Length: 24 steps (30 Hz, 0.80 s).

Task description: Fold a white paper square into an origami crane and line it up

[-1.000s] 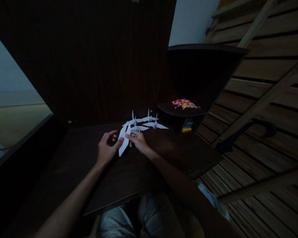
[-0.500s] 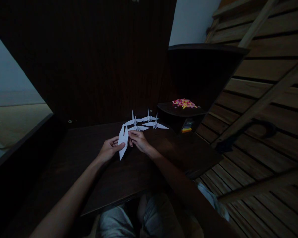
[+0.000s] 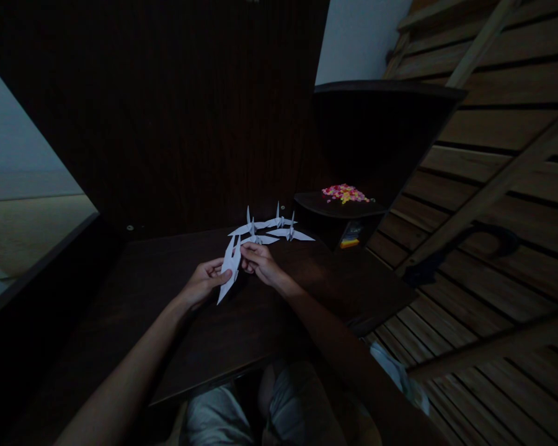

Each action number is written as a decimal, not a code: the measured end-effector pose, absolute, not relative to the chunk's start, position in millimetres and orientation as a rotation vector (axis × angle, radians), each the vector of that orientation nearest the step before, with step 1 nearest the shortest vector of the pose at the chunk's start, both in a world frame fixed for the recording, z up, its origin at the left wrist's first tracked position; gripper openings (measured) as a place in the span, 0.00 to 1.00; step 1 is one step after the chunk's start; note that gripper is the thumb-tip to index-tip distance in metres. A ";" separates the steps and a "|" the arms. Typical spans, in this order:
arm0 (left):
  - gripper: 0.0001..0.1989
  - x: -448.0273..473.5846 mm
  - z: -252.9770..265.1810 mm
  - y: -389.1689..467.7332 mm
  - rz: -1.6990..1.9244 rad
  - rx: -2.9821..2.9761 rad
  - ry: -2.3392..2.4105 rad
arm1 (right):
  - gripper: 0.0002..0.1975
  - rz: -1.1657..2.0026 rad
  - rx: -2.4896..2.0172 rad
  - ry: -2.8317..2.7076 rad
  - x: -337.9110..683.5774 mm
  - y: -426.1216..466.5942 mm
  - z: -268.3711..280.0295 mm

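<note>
My left hand [image 3: 203, 283] grips a long white piece of folded paper [image 3: 231, 261], its thumb pressed flat on the near face. Two slim points rise at the paper's top, and one sharp point hangs at the bottom. Close beside it, my right hand [image 3: 261, 265] has its thumb and index finger pinched at the paper's upper right edge. Just what lies between those fingertips is hard to see. Behind the hands stand several white paper cranes [image 3: 291, 233] with wings spread and slender points upright.
The cranes rest on a dark wooden desk [image 3: 204, 347] against a tall dark back panel [image 3: 190, 124]. On the right, a rounded shelf [image 3: 307, 202] holds a pile of small pink, red and yellow pieces [image 3: 345, 194]. A yellow item [image 3: 349, 244] lies beneath that shelf.
The folded paper has tilted, its bottom point swinging left and its upper points dipping slightly. Both hands keep nearly the same place. The cranes have not moved.
</note>
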State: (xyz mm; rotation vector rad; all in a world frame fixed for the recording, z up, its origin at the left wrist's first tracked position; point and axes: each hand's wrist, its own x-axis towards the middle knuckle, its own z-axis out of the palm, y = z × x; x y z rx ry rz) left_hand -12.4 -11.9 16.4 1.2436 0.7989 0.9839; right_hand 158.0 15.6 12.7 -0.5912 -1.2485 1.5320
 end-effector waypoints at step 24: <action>0.22 -11.0 15.7 -13.8 0.874 1.244 0.746 | 0.07 1.614 -0.571 -1.092 161.2 12.7 19.7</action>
